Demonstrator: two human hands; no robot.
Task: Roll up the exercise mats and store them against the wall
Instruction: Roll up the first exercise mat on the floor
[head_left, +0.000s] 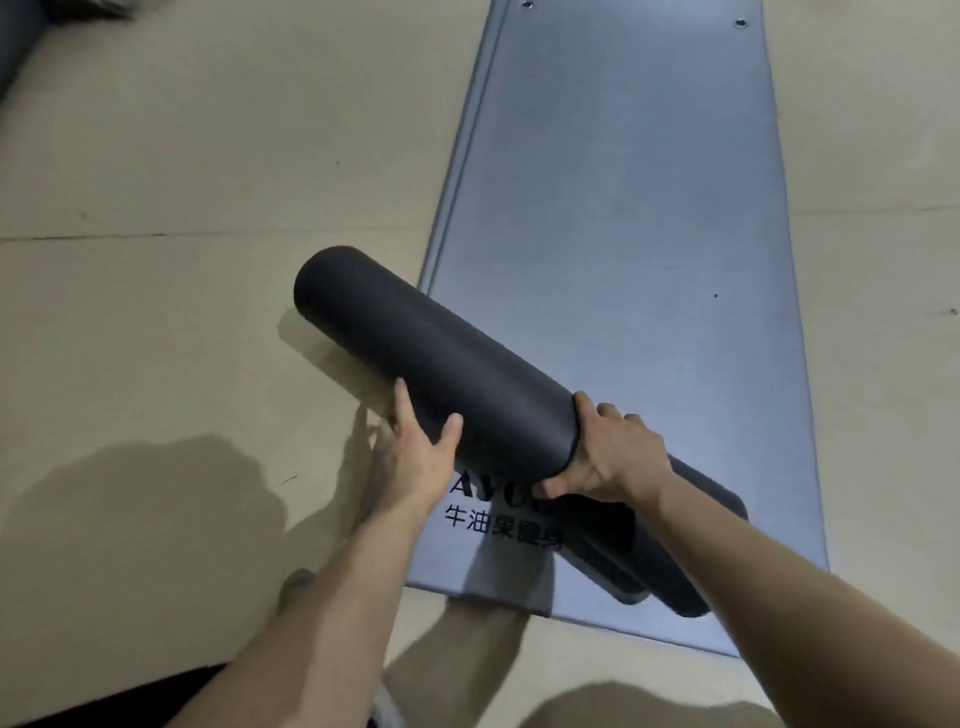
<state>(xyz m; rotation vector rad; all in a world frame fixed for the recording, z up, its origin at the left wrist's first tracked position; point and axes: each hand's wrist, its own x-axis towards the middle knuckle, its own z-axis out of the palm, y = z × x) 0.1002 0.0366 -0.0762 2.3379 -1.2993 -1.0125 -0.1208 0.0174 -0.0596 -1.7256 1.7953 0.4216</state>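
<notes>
A dark grey rolled exercise mat (431, 358) is held off the floor at a slant, its far end pointing up and left. My left hand (415, 452) cups the roll from underneath, with the thumb on its near side. My right hand (608, 452) grips the roll's loose outer edge near its middle, fingers curled round it. The roll's lower end hangs over a blue-grey mat (623, 218) that lies flat and unrolled on the floor, with dark printed lettering near its close end.
The floor (182, 312) is beige with seams. Another dark rolled object (15, 47) lies at the top left corner. My knees and dark shorts show at the bottom edge. Two eyelets sit at the flat mat's far end.
</notes>
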